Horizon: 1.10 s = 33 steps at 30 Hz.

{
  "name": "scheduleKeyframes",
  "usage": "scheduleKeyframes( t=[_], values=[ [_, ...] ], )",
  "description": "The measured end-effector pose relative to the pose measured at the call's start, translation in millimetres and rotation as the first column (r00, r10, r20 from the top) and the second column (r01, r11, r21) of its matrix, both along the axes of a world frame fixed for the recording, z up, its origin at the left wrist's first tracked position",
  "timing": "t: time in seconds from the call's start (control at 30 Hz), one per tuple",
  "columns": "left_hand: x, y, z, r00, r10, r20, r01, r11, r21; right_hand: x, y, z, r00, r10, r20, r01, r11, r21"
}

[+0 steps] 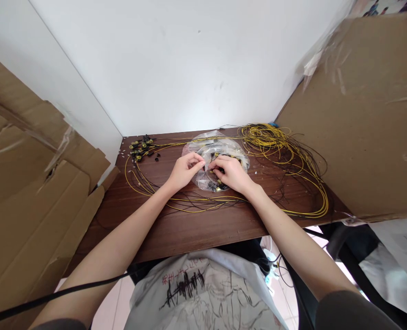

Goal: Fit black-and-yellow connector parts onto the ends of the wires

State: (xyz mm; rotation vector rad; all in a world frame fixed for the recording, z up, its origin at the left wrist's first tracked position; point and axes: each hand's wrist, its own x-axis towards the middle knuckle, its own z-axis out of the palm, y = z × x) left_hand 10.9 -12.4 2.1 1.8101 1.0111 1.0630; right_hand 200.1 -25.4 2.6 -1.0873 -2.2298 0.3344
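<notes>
Both of my hands rest on a clear plastic bag (pixel 220 146) of small black and yellow parts in the middle of a dark wooden table (pixel 196 224). My left hand (pixel 186 169) is curled, its fingertips pinched at the bag's left edge around something too small to name. My right hand (pixel 230 173) lies on the bag with fingers bent, pressing among the parts inside. Thin yellow and black wires (pixel 203 204) loop under and around both wrists.
A tangled coil of yellow and black wires (pixel 275 142) lies at the table's back right. A small pile of black and yellow connectors (pixel 142 147) sits at the back left. Cardboard sheets (pixel 365 119) stand on both sides; a white wall rises behind.
</notes>
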Motion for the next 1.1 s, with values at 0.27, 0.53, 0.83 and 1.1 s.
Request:
scheduleKeyframes(
  t=[0.27, 0.53, 0.83, 1.1],
  values=[
    [1.0, 0.0, -0.7, 1.000, -0.002, 0.015, 0.003, 1.000, -0.007, 1.1, -0.8, 1.8, 0.999, -0.028, 0.036, 0.027, 1.000, 0.014],
    [0.9, 1.0, -3.2, 1.000, -0.015, 0.006, 0.015, 1.000, -0.010, 5.8, -0.3, 4.1, 0.979, -0.196, 0.062, 0.193, 0.980, 0.055],
    [1.3, 0.3, -1.5, 1.000, -0.021, -0.012, 0.020, 1.000, -0.010, 9.3, 5.3, -1.7, 0.981, -0.189, 0.050, 0.188, 0.982, 0.036],
    [1.1, 0.7, -2.1, 0.999, -0.024, -0.026, 0.024, 1.000, -0.017, 9.1, 5.6, -3.5, 0.974, -0.224, 0.045, 0.222, 0.974, 0.051]
  ],
)
